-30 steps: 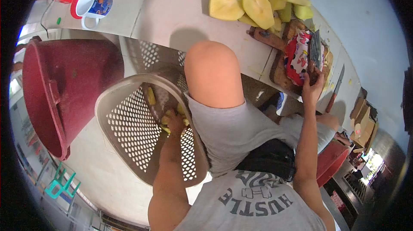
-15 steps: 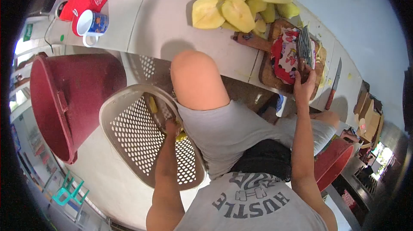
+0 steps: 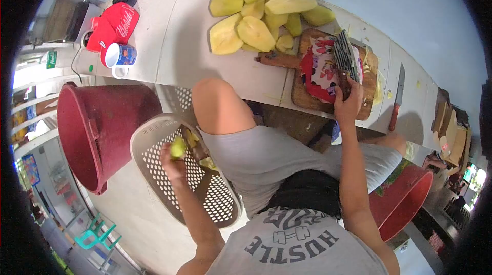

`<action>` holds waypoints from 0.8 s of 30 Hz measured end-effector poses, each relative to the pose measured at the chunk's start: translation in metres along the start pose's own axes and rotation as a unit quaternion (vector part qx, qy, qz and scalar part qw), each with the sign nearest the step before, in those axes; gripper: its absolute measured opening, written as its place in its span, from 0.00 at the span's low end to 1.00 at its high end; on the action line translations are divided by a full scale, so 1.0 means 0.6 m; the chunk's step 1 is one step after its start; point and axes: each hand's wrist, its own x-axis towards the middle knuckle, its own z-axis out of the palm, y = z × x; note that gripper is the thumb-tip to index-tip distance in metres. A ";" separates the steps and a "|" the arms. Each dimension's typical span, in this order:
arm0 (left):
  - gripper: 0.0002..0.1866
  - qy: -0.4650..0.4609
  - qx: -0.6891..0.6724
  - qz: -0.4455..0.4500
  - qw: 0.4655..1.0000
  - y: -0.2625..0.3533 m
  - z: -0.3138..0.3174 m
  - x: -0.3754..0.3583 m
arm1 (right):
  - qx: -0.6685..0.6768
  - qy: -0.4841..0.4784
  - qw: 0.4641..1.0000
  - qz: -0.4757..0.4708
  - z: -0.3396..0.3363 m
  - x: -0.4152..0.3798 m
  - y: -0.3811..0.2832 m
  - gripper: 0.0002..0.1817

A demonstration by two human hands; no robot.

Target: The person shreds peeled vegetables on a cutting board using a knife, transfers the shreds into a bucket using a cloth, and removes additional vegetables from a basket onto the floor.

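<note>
My left hand is closed on a yellow-green fruit piece over the perforated basket, where a few more yellow pieces lie. On the wooden board, my right hand is wrapped round the dark handle of a ridged metal tool. Beneath the tool is a red and white patterned cloth. A wooden-handled blade sticks out from the board's left side. Several peeled, cut yellow fruit pieces are heaped beyond it on the counter.
A knife lies right of the board. At the counter's left are a mug and a red cap. Below stand a large maroon bin and a red tub. A green stool is at lower left.
My left hand has risen from deep in the basket toward its left side, with a fruit piece now showing in it. My right hand still holds the tool; the whole view has shifted slightly.
</note>
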 end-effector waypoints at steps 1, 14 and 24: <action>0.17 0.012 -0.048 0.052 0.997 0.046 0.040 0.007 | -0.002 -0.001 1.000 -0.004 0.000 -0.001 0.003 0.23; 0.24 -0.336 0.058 -0.115 0.933 0.100 0.580 0.180 | 0.020 -0.007 1.000 -0.001 -0.005 -0.001 -0.004 0.24; 0.12 -0.086 -0.036 -0.001 0.996 0.118 0.165 0.094 | -0.043 -0.039 0.998 -0.021 0.004 -0.002 0.011 0.24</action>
